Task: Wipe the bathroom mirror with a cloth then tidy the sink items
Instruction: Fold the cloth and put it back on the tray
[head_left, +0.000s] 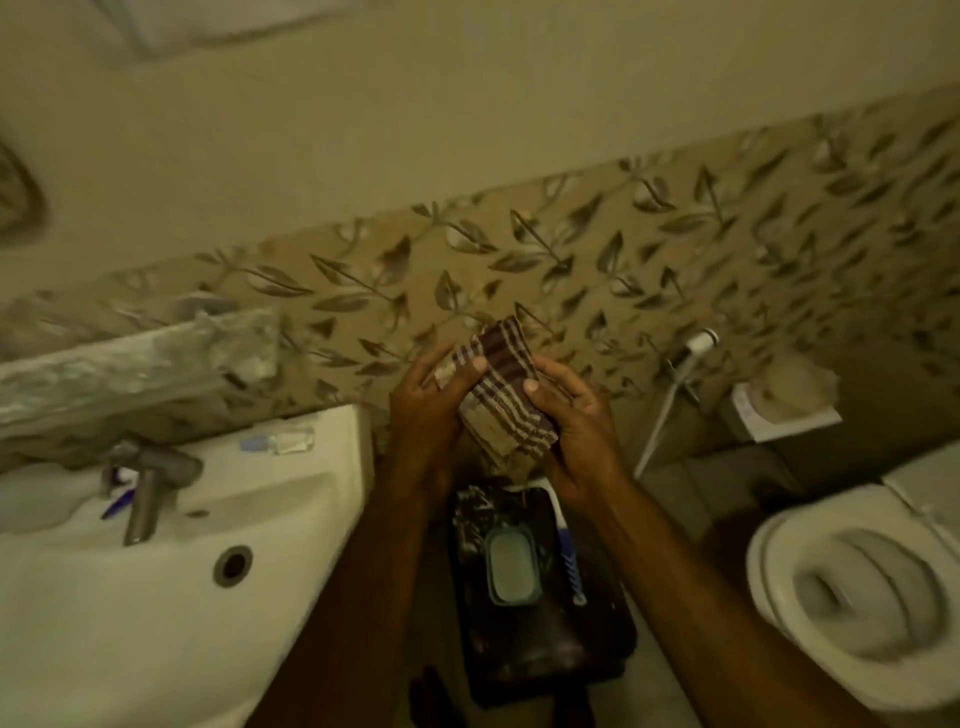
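Observation:
A brown and beige checked cloth (501, 400) is bunched up between both hands, in front of the leaf-patterned wall tiles. My left hand (431, 410) grips its left side with the thumb on top. My right hand (571, 421) holds its right side and lower edge. The white sink (171, 582) lies at the lower left with a metal tap (150, 483). A small clear bottle (283, 441) lies on the sink's back rim, and a blue and white tube (119, 493) sits beside the tap. A mirror edge (21, 197) shows at the far left.
A dark stool or bin (540, 649) stands below my hands, with a lidded container (511, 566) and a blue toothbrush-like item (571, 561) on it. A white toilet (857, 587) is at the right. A spray hose (670, 405) and a wall shelf (784, 410) hang beyond it. A stone ledge (130, 364) runs above the sink.

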